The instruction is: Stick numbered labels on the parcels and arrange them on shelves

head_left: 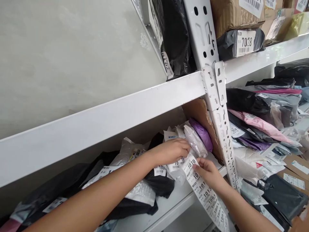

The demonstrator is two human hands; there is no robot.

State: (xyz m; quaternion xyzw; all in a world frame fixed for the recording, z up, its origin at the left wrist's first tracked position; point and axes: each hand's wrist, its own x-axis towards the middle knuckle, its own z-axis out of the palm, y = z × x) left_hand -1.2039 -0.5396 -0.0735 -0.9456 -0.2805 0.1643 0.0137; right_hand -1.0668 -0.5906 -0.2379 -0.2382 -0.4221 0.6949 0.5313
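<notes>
My left hand (172,150) reaches over the parcels on the lower shelf, its fingers curled down on a clear plastic parcel (180,175); the fingertips are partly hidden. Close by on the right, my right hand (207,170) pinches the edge of a long strip of printed number labels (205,193). The strip's top end, reading 1010, lies against the parcel, and the rest hangs down past the shelf edge. Beside my hands are a white bubble-wrapped parcel (195,140), a purple parcel (201,133) and a black parcel (164,183) labelled 1004.
A white metal shelf beam (101,125) crosses above my arms and meets an upright post (223,138) at right. Cardboard (201,112) stands against that post. More bagged parcels (263,125) fill the neighbouring shelf, with boxes (238,14) above. A black parcel (176,35) stands overhead.
</notes>
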